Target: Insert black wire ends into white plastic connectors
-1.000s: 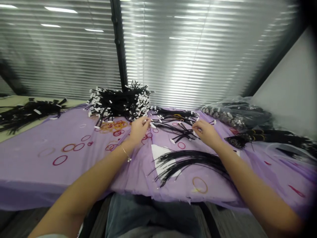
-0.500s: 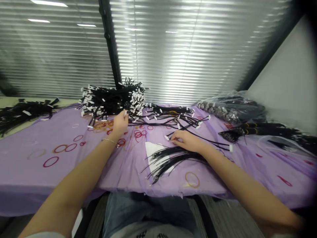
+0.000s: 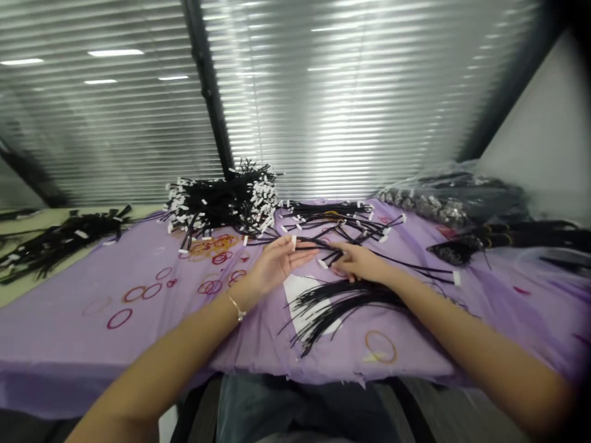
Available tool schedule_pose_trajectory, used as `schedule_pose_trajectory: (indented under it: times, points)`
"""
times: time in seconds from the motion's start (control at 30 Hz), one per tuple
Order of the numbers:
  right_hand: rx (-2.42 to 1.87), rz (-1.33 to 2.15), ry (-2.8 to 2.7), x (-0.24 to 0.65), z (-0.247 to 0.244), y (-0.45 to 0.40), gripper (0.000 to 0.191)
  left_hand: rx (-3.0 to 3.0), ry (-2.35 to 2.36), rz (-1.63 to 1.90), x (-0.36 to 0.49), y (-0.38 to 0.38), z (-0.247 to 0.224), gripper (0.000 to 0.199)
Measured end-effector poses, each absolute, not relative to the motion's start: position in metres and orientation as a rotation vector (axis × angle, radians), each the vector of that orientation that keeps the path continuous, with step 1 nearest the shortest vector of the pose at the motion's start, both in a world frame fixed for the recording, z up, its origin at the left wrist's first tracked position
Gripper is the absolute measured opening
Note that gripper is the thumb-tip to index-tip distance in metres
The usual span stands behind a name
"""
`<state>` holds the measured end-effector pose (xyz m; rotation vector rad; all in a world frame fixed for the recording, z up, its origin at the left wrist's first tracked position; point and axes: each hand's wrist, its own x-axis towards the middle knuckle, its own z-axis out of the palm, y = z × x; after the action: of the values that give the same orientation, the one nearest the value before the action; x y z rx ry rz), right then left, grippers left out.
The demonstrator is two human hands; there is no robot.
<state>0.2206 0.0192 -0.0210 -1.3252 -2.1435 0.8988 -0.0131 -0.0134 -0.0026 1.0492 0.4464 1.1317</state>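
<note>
Black cables with white connectors (image 3: 310,244) stretch between my two hands above the table. My left hand (image 3: 277,261) pinches them near a white connector, thumb on top, its lower fingers stretched out beneath. My right hand (image 3: 360,261) has its thumb and fingers on the same cables farther right; a white connector (image 3: 322,264) hangs just left of its fingertips. Under my right forearm lies a fanned bundle of thin black wires (image 3: 327,307), partly on a white sheet (image 3: 300,289). Behind my hands, more loose black cables (image 3: 351,227) with white ends lie spread out.
A tall heap of black cables (image 3: 221,203) with white connectors stands at the back. Red and orange rubber bands (image 3: 133,293) are scattered on the purple cloth (image 3: 184,344). Bagged cables (image 3: 457,194) lie back right, another cable bundle (image 3: 78,237) at far left. Window blinds (image 3: 295,92) rise behind.
My left hand has moved right from beside the cable heap to close by my right hand and now holds cables there. My right hand has moved slightly; the view has shifted a little.
</note>
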Motion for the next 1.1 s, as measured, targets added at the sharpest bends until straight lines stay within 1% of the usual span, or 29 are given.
schedule_pose_trajectory:
  times: [0.07,0.1,0.17,0.27,0.3,0.4,0.47,0.5,0.57,0.6,0.63,0.7,0.73,0.8,0.9,1.03,1.1]
  points:
    - [-1.397,0.852,-2.054,0.229,-0.019,0.027,0.034,1.056,0.486,1.127,-0.01,-0.017,-0.001,0.009]
    - [-1.423,0.77,-2.001,0.232,-0.017,0.03,0.028,1.06,0.541,1.141,-0.01,-0.015,-0.002,0.009]
    - [-1.471,0.553,-1.901,0.238,-0.012,0.03,0.029,1.05,0.653,1.2,-0.009,-0.01,-0.008,0.006]
    - [-1.498,0.227,-1.809,0.242,-0.001,0.023,0.042,1.001,0.71,1.254,-0.008,0.0,-0.021,0.004]
    - [-1.525,0.131,-1.815,0.243,0.002,0.021,0.044,0.992,0.731,1.247,-0.008,0.002,-0.025,0.005]
    - [-1.671,-0.013,-1.923,0.245,0.004,0.018,0.039,1.0,0.841,1.16,-0.009,0.005,-0.032,0.006]
    - [-1.77,0.026,-1.993,0.246,0.002,0.018,0.035,1.027,0.909,1.074,-0.008,0.004,-0.031,0.006]
    - [-1.787,0.05,-2.008,0.245,0.001,0.018,0.039,1.043,0.931,1.039,-0.008,0.002,-0.029,0.006]
    - [-1.755,0.057,-2.034,0.242,0.0,0.015,0.058,1.071,0.96,1.006,-0.007,0.0,-0.025,0.006]
    - [-1.679,0.069,-2.078,0.239,0.0,0.012,0.062,1.083,0.969,1.001,-0.007,-0.001,-0.023,0.006]
    - [-1.576,0.087,-2.14,0.235,0.001,0.008,0.057,1.092,0.977,0.997,-0.006,-0.001,-0.022,0.007]
    - [-1.324,0.149,-2.335,0.225,0.001,-0.002,0.033,1.104,0.994,0.994,-0.007,-0.001,-0.02,0.007]
    - [-1.214,0.171,-2.427,0.22,-0.001,-0.006,0.025,1.107,1.006,0.993,-0.007,-0.001,-0.019,0.007]
    - [-1.087,0.184,-2.552,0.211,-0.008,-0.012,0.021,1.108,1.041,0.996,-0.008,0.001,-0.019,0.006]
    - [-1.102,0.226,-2.567,0.203,-0.023,-0.013,0.023,1.1,1.107,0.982,-0.01,0.003,-0.019,0.005]
    - [-1.135,0.317,-2.517,0.201,-0.033,-0.007,0.006,1.102,1.175,0.936,-0.01,0.006,-0.02,0.005]
    - [-1.143,0.318,-2.499,0.201,-0.031,-0.006,0.006,1.109,1.185,0.927,-0.009,0.007,-0.02,0.006]
